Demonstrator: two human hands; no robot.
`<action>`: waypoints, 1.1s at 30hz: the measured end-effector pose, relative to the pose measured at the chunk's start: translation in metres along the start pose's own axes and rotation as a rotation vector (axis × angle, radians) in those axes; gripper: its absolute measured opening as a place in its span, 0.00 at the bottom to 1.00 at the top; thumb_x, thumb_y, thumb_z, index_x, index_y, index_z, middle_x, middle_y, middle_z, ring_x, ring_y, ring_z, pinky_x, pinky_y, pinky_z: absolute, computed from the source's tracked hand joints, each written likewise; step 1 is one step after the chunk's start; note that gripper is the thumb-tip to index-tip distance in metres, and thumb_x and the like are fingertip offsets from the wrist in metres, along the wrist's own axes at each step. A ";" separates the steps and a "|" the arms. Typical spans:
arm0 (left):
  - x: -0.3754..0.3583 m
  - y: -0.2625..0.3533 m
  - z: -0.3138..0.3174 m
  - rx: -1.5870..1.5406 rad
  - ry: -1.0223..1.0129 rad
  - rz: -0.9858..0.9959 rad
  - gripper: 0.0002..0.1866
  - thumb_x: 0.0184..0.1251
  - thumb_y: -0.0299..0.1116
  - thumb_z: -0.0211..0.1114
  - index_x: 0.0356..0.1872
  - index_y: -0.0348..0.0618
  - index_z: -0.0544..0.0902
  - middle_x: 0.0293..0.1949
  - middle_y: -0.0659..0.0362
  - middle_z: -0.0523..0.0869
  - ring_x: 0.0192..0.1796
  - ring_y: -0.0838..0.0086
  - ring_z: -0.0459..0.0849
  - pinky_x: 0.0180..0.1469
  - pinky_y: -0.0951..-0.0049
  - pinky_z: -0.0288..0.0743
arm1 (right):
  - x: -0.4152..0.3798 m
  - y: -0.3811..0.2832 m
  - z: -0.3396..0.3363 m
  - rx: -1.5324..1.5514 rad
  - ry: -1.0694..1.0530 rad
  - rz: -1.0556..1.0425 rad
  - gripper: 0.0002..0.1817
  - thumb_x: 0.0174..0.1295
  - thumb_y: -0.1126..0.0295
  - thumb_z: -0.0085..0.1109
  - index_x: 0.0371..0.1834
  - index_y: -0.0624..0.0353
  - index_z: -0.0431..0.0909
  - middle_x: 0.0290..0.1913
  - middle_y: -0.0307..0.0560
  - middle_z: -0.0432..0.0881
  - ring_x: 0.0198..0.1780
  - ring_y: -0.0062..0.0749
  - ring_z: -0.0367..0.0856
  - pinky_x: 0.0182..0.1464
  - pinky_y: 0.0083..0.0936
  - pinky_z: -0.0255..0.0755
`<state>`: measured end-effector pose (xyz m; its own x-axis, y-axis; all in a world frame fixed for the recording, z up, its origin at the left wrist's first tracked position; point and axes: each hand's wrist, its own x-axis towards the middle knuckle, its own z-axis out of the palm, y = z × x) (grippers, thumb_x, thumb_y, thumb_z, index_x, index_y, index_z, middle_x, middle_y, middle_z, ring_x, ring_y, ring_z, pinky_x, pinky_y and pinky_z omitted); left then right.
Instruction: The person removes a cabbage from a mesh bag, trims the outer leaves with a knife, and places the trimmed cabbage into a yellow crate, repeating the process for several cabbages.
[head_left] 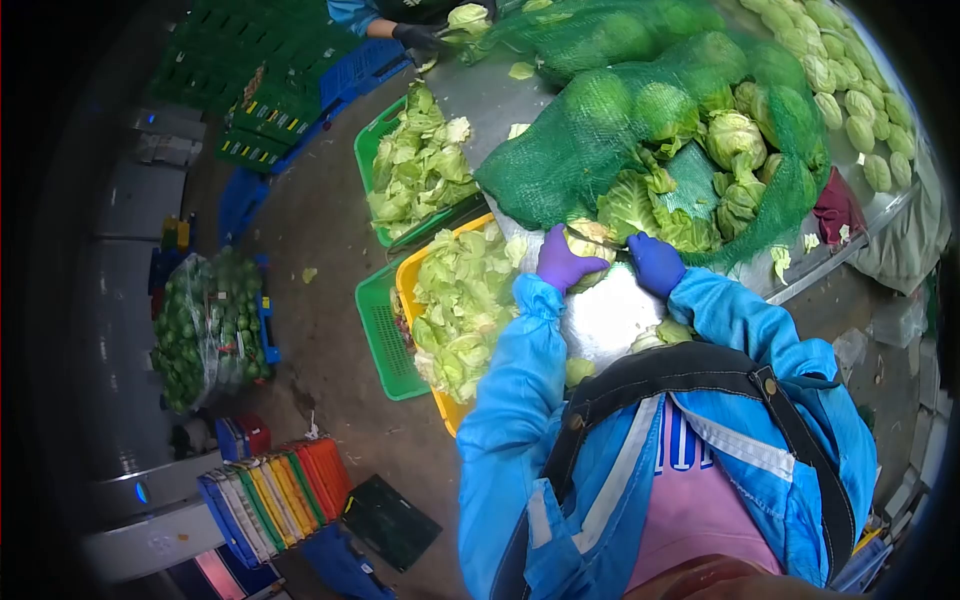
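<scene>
My left hand (568, 260), in a purple glove, is closed around a pale green cabbage (590, 236) at the metal table's near side. My right hand (657, 266), in a blue-violet glove, is a fist around the handle of a knife, which is hidden by the fingers. The knife's dark, thin blade (604, 242) lies across the cabbage. Just beyond both hands, a green mesh sack (545, 150) lies open towards me, with several cabbages (735, 139) and loose leaves (632, 203) in its mouth.
Left of the table, a yellow crate (408, 290) and a green crate (364, 160) hold trimmed leaves. Many cabbages (860, 105) lie at the far right. A co-worker's gloved hand (418, 38) works at the far edge. Stacked coloured crates (275, 500) stand at lower left.
</scene>
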<state>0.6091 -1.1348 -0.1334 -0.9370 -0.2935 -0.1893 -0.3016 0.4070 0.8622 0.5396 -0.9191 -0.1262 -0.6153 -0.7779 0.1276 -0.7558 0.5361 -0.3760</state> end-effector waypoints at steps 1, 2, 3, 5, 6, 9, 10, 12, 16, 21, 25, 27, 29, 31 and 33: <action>-0.001 0.004 0.000 -0.032 -0.021 -0.002 0.56 0.21 0.52 0.82 0.57 0.29 0.67 0.51 0.42 0.76 0.54 0.55 0.77 0.56 0.63 0.72 | 0.002 0.000 -0.001 0.000 0.001 0.004 0.11 0.56 0.72 0.49 0.43 0.57 0.68 0.34 0.51 0.74 0.30 0.47 0.76 0.32 0.43 0.70; -0.003 0.008 -0.001 -0.057 0.018 -0.030 0.56 0.22 0.53 0.82 0.57 0.30 0.66 0.51 0.43 0.76 0.54 0.54 0.77 0.55 0.61 0.72 | 0.003 -0.001 -0.001 -0.017 -0.020 0.025 0.12 0.57 0.72 0.48 0.45 0.58 0.68 0.35 0.52 0.74 0.31 0.47 0.77 0.32 0.43 0.70; -0.003 0.008 0.001 -0.057 0.014 -0.028 0.56 0.22 0.53 0.82 0.57 0.30 0.66 0.51 0.43 0.76 0.54 0.54 0.77 0.55 0.61 0.72 | 0.005 -0.002 -0.001 -0.034 -0.040 0.046 0.14 0.57 0.72 0.47 0.47 0.58 0.69 0.35 0.53 0.74 0.31 0.47 0.77 0.32 0.42 0.70; -0.004 0.007 0.004 0.058 0.090 -0.050 0.57 0.23 0.53 0.82 0.58 0.30 0.66 0.51 0.43 0.76 0.54 0.54 0.77 0.56 0.61 0.71 | 0.007 -0.006 0.001 -0.023 -0.059 0.078 0.15 0.59 0.72 0.45 0.50 0.58 0.69 0.36 0.54 0.75 0.32 0.48 0.78 0.33 0.42 0.71; -0.010 0.017 0.002 0.065 0.134 -0.069 0.60 0.22 0.53 0.82 0.60 0.30 0.63 0.52 0.42 0.76 0.54 0.53 0.77 0.57 0.61 0.71 | 0.009 -0.010 -0.003 0.003 -0.060 0.097 0.15 0.59 0.72 0.45 0.49 0.58 0.69 0.36 0.54 0.75 0.33 0.48 0.78 0.34 0.43 0.71; -0.022 0.020 0.020 0.220 0.147 0.041 0.60 0.24 0.51 0.82 0.62 0.30 0.60 0.55 0.40 0.72 0.56 0.51 0.74 0.59 0.60 0.69 | 0.024 -0.005 -0.003 -0.008 -0.117 0.144 0.15 0.64 0.67 0.40 0.50 0.60 0.70 0.38 0.56 0.78 0.38 0.51 0.80 0.39 0.43 0.72; -0.028 0.020 0.029 0.296 0.155 0.094 0.61 0.25 0.49 0.82 0.63 0.30 0.58 0.57 0.39 0.70 0.58 0.51 0.72 0.60 0.59 0.68 | 0.037 0.016 0.014 0.159 -0.143 0.310 0.14 0.62 0.68 0.42 0.48 0.62 0.70 0.38 0.60 0.78 0.38 0.54 0.80 0.39 0.45 0.72; -0.054 0.038 0.029 0.353 0.191 0.142 0.60 0.28 0.45 0.82 0.64 0.30 0.55 0.60 0.39 0.65 0.60 0.52 0.69 0.62 0.57 0.65 | 0.045 0.024 0.001 0.151 -0.194 0.366 0.16 0.62 0.66 0.41 0.47 0.66 0.70 0.39 0.66 0.80 0.41 0.58 0.80 0.42 0.46 0.73; -0.060 -0.049 0.034 -0.288 0.304 0.197 0.59 0.30 0.39 0.83 0.66 0.30 0.54 0.59 0.44 0.68 0.59 0.59 0.71 0.60 0.62 0.68 | 0.035 0.029 -0.016 0.446 -0.322 0.340 0.19 0.65 0.58 0.45 0.51 0.62 0.70 0.40 0.62 0.80 0.43 0.53 0.80 0.42 0.39 0.71; -0.090 0.001 0.010 -0.520 0.353 0.046 0.58 0.31 0.36 0.83 0.66 0.30 0.55 0.58 0.45 0.68 0.59 0.60 0.71 0.61 0.64 0.69 | 0.004 -0.018 -0.033 0.585 -0.244 0.138 0.25 0.65 0.55 0.48 0.60 0.58 0.64 0.28 0.59 0.78 0.31 0.53 0.78 0.37 0.41 0.70; -0.093 -0.008 0.014 -0.212 0.329 0.129 0.59 0.29 0.38 0.83 0.66 0.33 0.57 0.61 0.44 0.65 0.63 0.57 0.67 0.64 0.62 0.64 | 0.005 -0.035 -0.038 0.547 -0.274 -0.020 0.31 0.68 0.54 0.42 0.69 0.59 0.53 0.27 0.60 0.79 0.31 0.56 0.78 0.36 0.44 0.69; -0.093 -0.006 0.016 -0.090 0.310 0.175 0.59 0.28 0.39 0.83 0.66 0.34 0.58 0.62 0.44 0.64 0.64 0.55 0.65 0.66 0.60 0.61 | 0.010 -0.033 -0.033 0.455 -0.323 -0.059 0.33 0.70 0.55 0.38 0.73 0.59 0.42 0.25 0.61 0.78 0.31 0.56 0.78 0.36 0.45 0.69; -0.094 0.001 0.018 0.012 0.299 0.191 0.59 0.26 0.41 0.83 0.66 0.35 0.58 0.64 0.43 0.62 0.66 0.51 0.62 0.68 0.58 0.58 | 0.013 -0.033 -0.031 0.431 -0.312 -0.044 0.31 0.70 0.55 0.38 0.71 0.60 0.49 0.25 0.63 0.78 0.31 0.57 0.78 0.38 0.46 0.69; -0.093 0.001 0.018 -0.021 0.289 0.199 0.59 0.26 0.42 0.83 0.65 0.35 0.59 0.63 0.42 0.62 0.66 0.49 0.62 0.68 0.57 0.57 | 0.017 -0.033 -0.030 0.406 -0.297 0.107 0.28 0.70 0.55 0.38 0.69 0.59 0.56 0.27 0.64 0.79 0.33 0.58 0.78 0.40 0.47 0.70; -0.090 0.003 0.016 0.051 0.232 0.247 0.59 0.26 0.42 0.83 0.65 0.36 0.60 0.63 0.42 0.63 0.66 0.49 0.61 0.68 0.58 0.57 | 0.025 0.005 0.017 0.305 -0.245 0.250 0.26 0.69 0.55 0.37 0.65 0.56 0.63 0.42 0.63 0.81 0.45 0.56 0.79 0.49 0.43 0.71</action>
<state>0.6898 -1.0927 -0.1211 -0.9195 -0.3675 0.1395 -0.0847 0.5317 0.8427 0.5246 -0.9413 -0.1408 -0.6712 -0.7115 -0.2079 -0.4680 0.6243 -0.6255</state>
